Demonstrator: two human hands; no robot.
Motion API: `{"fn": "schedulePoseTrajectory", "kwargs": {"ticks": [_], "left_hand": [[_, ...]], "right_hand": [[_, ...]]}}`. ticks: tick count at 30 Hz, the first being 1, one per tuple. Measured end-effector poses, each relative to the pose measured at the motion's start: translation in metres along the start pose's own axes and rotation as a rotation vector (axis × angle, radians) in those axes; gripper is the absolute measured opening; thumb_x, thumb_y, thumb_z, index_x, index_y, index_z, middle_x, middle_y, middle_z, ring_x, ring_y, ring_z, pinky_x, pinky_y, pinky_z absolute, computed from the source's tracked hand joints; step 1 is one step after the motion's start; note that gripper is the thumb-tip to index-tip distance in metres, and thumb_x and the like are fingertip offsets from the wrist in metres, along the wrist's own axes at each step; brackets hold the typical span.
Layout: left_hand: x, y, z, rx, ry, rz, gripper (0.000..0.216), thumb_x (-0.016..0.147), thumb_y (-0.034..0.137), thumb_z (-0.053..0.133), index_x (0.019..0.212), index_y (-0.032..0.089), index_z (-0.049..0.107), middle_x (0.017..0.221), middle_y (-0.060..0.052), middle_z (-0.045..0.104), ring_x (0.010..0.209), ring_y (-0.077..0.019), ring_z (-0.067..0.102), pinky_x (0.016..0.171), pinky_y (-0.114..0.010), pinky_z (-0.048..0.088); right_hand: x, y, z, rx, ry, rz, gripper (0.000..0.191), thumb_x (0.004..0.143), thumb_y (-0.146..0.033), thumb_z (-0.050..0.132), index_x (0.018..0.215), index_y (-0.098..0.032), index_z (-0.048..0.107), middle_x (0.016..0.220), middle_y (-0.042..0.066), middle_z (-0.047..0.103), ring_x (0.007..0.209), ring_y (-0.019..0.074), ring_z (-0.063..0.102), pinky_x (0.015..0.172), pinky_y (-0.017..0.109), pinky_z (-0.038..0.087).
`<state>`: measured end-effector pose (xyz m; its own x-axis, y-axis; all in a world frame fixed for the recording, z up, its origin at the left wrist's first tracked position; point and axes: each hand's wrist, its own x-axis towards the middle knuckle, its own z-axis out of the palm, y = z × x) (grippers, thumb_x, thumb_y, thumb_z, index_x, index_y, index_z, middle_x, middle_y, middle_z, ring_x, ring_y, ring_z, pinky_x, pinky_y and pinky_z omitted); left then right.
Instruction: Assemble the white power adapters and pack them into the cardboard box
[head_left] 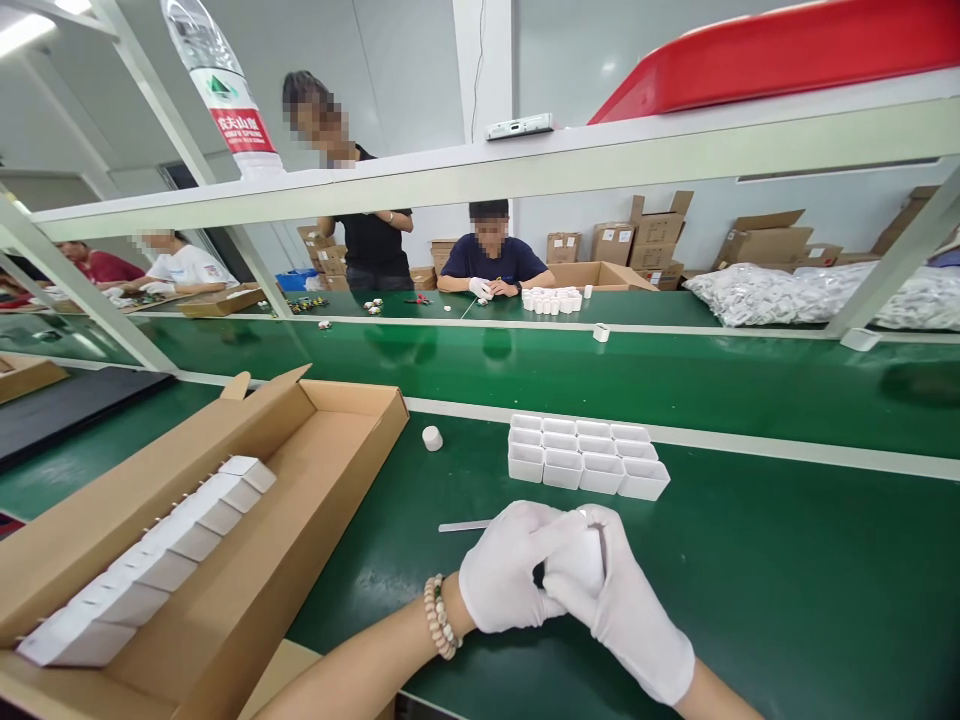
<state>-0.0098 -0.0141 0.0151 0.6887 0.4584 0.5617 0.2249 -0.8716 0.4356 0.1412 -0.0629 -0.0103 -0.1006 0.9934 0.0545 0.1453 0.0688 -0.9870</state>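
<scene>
- The green table [787, 560] is spread beneath everything at hand; clock directions are taken from the hands, with 12 pointing straight ahead.
- The cardboard box [352, 500] is set at 9 o'clock, and a row of white blocks [161, 550] is lined up inside it.
- The white cups [562, 470] are grouped in a tight block at 12 o'clock, mouths up, just beyond the fingers.
- The left hand [506, 575] and the right hand [634, 620], both gloved, are closed around one white piece, neither being free.
- The white piece [589, 560] is held between them, with the left hand at its 9 o'clock and the right at its 4; much of it is covered, so its full shape cannot be told. It is judged to be light, stiff plastic, probably smooth enough to slip against cloth; it is best gripped by opposite outer sides, without hard squeezing.
- A pale strip [461, 526] is laid at 10 o'clock, its near end hidden by the left hand.
- A small white cap [432, 438] is left between 10 and 11 o'clock.
</scene>
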Motion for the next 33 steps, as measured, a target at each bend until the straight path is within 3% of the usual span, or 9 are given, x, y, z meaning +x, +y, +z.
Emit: {"fn": "schedulePoseTrajectory", "kwargs": {"ticks": [3,6,13,15,18,20,24,27,33], "left_hand": [[0.002,0.001,-0.003,-0.016,-0.021,-0.003,0.072,0.070,0.024,0.059,0.135,0.028,0.030,0.072,0.001,0.049,0.061,-0.0144,0.045,0.058,-0.027,0.037],[0.001,0.002,-0.004,-0.018,0.051,-0.035,0.077,0.069,0.024,0.059,0.138,0.029,0.027,0.080,-0.001,0.054,0.068,-0.0169,0.052,0.063,-0.029,0.042],[-0.001,0.003,-0.005,-0.057,0.092,-0.076,0.078,0.071,0.028,0.062,0.139,0.028,0.024,0.090,-0.004,0.056,0.077,-0.0198,0.055,0.068,-0.031,0.043],[0.003,0.004,-0.006,-0.043,0.081,-0.044,0.069,0.072,0.026,0.059,0.134,0.025,0.030,0.086,-0.004,0.056,0.073,-0.0188,0.054,0.064,-0.030,0.041],[0.009,0.006,-0.006,0.030,-0.019,-0.042,0.033,0.072,0.023,0.056,0.104,0.021,0.047,0.073,-0.001,0.052,0.063,-0.0159,0.049,0.057,-0.028,0.036],[0.009,0.009,-0.004,0.076,-0.054,-0.056,0.017,0.075,0.024,0.055,0.090,0.021,0.047,0.068,0.000,0.050,0.060,-0.0149,0.048,0.056,-0.028,0.036],[0.005,0.013,0.001,0.141,0.068,-0.045,0.035,0.076,0.025,0.056,0.109,0.022,0.046,0.085,-0.006,0.060,0.075,-0.0195,0.057,0.068,-0.033,0.046],[0.004,0.015,0.002,0.152,0.112,-0.039,0.044,0.076,0.023,0.057,0.118,0.025,0.043,0.089,-0.006,0.062,0.080,-0.0207,0.060,0.072,-0.035,0.048],[0.006,0.018,-0.003,0.127,0.148,0.010,0.058,0.079,0.026,0.060,0.130,0.025,0.031,0.094,-0.008,0.064,0.088,-0.0226,0.061,0.074,-0.036,0.050]], "right_hand": [[0.000,0.002,0.002,0.004,-0.028,-0.034,0.065,0.070,-0.025,0.069,0.118,-0.026,0.026,0.116,0.008,0.045,0.106,0.0273,0.053,0.092,0.046,0.046],[0.001,0.003,0.004,0.026,-0.046,-0.062,0.072,0.069,-0.026,0.071,0.123,-0.026,0.023,0.120,0.011,0.044,0.109,0.0289,0.052,0.090,0.046,0.048],[0.001,0.003,0.003,0.026,-0.029,-0.083,0.073,0.070,-0.029,0.073,0.125,-0.026,0.025,0.121,0.011,0.045,0.109,0.0291,0.053,0.091,0.046,0.048],[0.001,0.005,0.004,0.026,-0.017,-0.090,0.072,0.070,-0.031,0.073,0.125,-0.026,0.026,0.123,0.012,0.044,0.111,0.0298,0.052,0.093,0.048,0.047],[0.000,0.008,0.006,0.022,0.059,-0.081,0.072,0.069,-0.033,0.073,0.123,-0.025,0.027,0.124,0.012,0.044,0.114,0.0311,0.051,0.096,0.050,0.045],[-0.001,0.008,0.008,0.052,0.108,-0.047,0.075,0.069,-0.034,0.073,0.127,-0.025,0.026,0.125,0.012,0.045,0.115,0.0311,0.051,0.096,0.050,0.045],[-0.001,0.003,0.008,0.152,0.084,0.060,0.084,0.078,-0.037,0.065,0.143,-0.028,0.013,0.125,0.011,0.053,0.113,0.0289,0.056,0.092,0.045,0.049],[-0.001,0.000,0.007,0.160,0.063,0.112,0.077,0.083,-0.043,0.059,0.145,-0.027,0.016,0.122,0.010,0.058,0.112,0.0283,0.057,0.092,0.045,0.049],[-0.003,0.006,0.006,0.210,0.059,0.045,0.065,0.087,-0.048,0.053,0.143,-0.029,0.024,0.141,0.008,0.044,0.128,0.0259,0.044,0.106,0.046,0.037]]}}
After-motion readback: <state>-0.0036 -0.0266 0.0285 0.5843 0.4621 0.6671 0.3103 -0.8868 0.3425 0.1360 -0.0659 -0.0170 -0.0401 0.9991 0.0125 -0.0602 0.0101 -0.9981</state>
